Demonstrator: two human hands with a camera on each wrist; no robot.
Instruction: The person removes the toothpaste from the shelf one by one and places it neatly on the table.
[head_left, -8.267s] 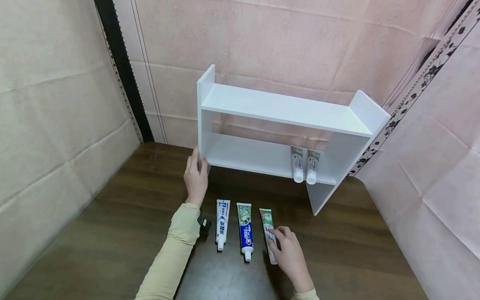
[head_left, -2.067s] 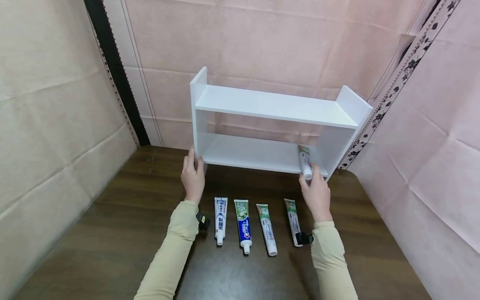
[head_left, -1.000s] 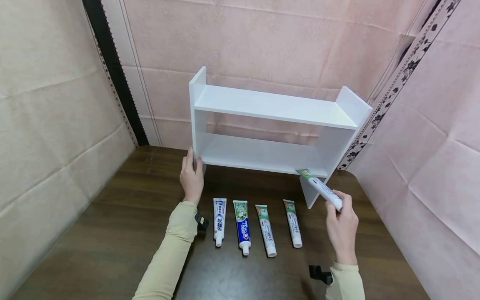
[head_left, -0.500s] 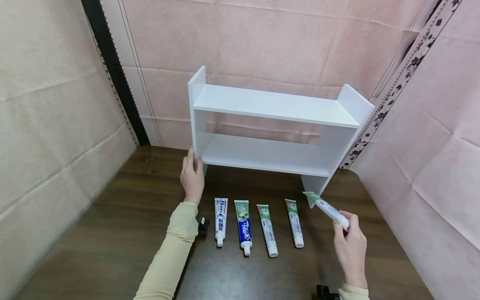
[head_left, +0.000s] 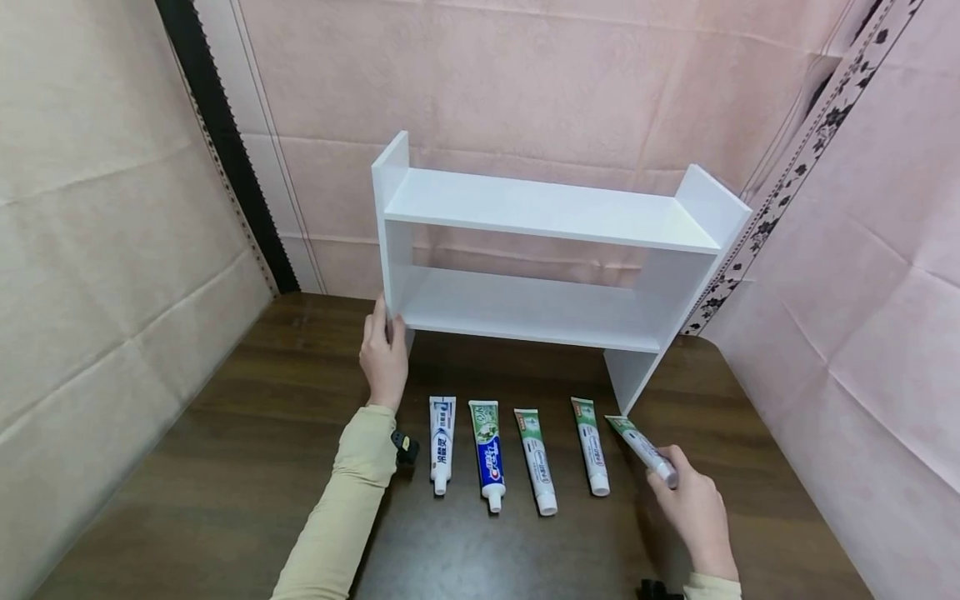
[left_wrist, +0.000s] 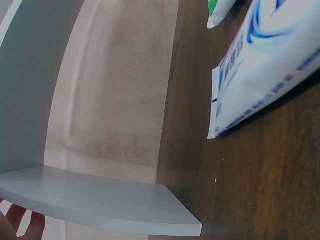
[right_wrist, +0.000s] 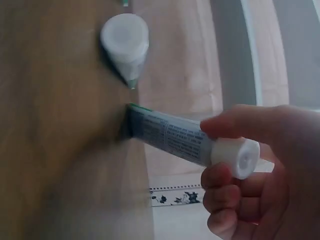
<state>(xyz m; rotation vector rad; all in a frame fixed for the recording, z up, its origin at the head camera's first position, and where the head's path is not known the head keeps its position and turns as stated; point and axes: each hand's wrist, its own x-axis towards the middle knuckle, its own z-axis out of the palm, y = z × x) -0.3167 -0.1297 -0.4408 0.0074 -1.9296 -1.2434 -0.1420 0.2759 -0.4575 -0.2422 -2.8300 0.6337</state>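
My right hand pinches a green-and-white toothpaste tube near its white cap, at the right end of a row of tubes. The tube slants, its flat green end down at the table and its cap raised, as the right wrist view also shows. My left hand grips the left side panel of a white two-tier shelf, thumb on one face and fingers on the other. Beside the held tube lies another green-and-white toothpaste tube, and a similar toothpaste tube lies farther left.
Farther left on the brown table lie a green-and-blue toothpaste tube and a white-and-blue toothpaste tube. The shelf stands behind the row, both its boards bare. A pink cloth wall rises behind it, with pale cloth on both sides.
Two tubes stood on the lower board earlier; one now lies on the table. My right hand has brought the other off the board, down and toward me. The left hand stays on the shelf.
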